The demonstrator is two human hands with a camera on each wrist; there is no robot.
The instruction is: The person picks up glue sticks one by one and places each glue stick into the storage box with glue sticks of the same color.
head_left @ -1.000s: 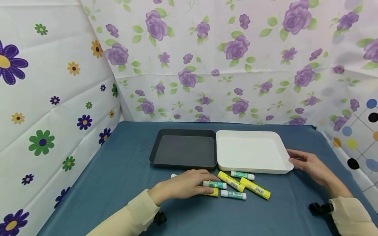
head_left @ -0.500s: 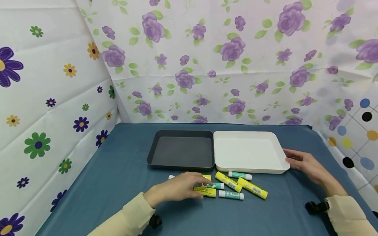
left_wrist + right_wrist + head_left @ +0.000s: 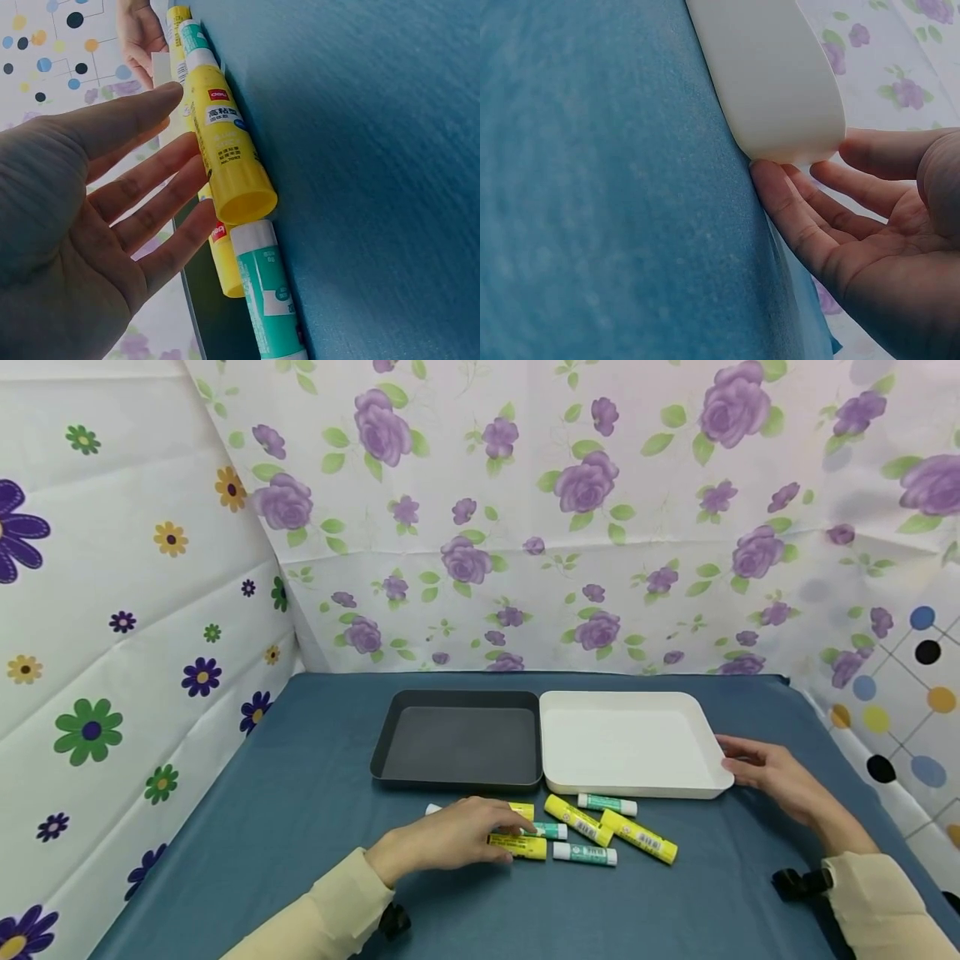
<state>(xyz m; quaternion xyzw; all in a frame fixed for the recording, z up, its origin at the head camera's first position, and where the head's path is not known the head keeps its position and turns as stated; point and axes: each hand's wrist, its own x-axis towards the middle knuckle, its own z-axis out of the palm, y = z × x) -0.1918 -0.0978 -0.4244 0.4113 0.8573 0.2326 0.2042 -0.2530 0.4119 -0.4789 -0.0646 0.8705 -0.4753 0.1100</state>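
My left hand (image 3: 457,833) hovers over the left end of a loose group of glue sticks, fingers spread and slightly bent. Just by its fingertips are a yellow glue stick (image 3: 528,847) and a teal glue stick with white ends (image 3: 553,832); contact is hard to tell. In the left wrist view the yellow glue stick (image 3: 229,150) lies beside the fingers, with nothing gripped. My right hand (image 3: 780,781) touches the right end of the white tray (image 3: 637,792). Thumb and fingertips rest against its end wall (image 3: 787,97) in the right wrist view.
A dark grey tray (image 3: 457,781) adjoins the white one on its left. More glue sticks lie in front: yellow ones (image 3: 639,837), teal ones (image 3: 585,855), and a white end (image 3: 432,808) peeking out behind my left hand. Patterned cloth (image 3: 465,560) hangs behind the blue-covered table (image 3: 330,752).
My left hand has drawn back a little to the left, uncovering more of the yellow and teal glue sticks. The right hand stays at the white tray. The head view shifted slightly.
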